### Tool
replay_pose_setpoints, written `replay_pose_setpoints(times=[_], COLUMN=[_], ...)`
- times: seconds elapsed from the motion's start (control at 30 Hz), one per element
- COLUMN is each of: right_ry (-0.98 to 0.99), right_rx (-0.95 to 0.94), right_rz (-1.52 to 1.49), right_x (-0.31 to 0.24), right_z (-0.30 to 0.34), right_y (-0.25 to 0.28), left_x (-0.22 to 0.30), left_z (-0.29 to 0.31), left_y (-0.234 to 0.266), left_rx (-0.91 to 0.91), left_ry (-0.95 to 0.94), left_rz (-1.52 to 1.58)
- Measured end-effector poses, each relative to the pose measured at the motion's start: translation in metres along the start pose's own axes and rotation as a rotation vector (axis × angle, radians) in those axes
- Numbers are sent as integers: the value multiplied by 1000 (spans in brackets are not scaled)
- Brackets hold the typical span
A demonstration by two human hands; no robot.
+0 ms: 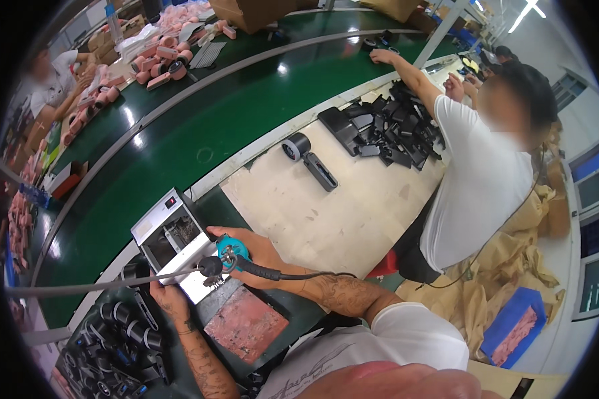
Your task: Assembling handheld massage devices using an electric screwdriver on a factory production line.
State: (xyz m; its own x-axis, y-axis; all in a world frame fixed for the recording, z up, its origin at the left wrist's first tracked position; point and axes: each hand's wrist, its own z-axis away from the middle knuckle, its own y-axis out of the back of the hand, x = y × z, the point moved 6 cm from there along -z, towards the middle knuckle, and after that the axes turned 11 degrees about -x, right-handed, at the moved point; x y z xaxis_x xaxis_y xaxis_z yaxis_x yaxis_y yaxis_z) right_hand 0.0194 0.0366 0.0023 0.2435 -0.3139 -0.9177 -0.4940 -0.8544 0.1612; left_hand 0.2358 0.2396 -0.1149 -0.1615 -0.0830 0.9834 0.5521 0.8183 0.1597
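A silver-white metal machine (154, 229) with a red switch and an open window stands at the near edge of the belt; it looks like a screw feeder. My left hand (170, 299) wraps its fingers around the machine's near left edge. On the opposite side, my right hand (256, 247) grips it. A teal electric screwdriver (231, 251) with a black cord hangs in front of my right hand and hides part of it. Below the hands lies a worn reddish block or pad (246, 324) on the dark bench.
Several black handheld-fan-like parts (123, 332) crowd my left side. On the pale board (279, 206) lie a black round part (296, 146), a black handle (320, 171) and a black pile (396, 126). A co-worker (479, 179) stands right; the green belt (239, 120) runs beyond.
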Motion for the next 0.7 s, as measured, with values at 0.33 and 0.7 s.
replay_pose_setpoints(times=[0.33, 0.7], right_ry=[-19, 10], right_rx=[4, 13], right_rz=[22, 45], right_x=[-3, 1], right_z=[1, 1], right_y=[0, -2], left_x=[25, 14], left_z=[1, -1], left_y=[-8, 4], left_rx=[-1, -77], left_ry=[-70, -115], left_rz=[14, 94])
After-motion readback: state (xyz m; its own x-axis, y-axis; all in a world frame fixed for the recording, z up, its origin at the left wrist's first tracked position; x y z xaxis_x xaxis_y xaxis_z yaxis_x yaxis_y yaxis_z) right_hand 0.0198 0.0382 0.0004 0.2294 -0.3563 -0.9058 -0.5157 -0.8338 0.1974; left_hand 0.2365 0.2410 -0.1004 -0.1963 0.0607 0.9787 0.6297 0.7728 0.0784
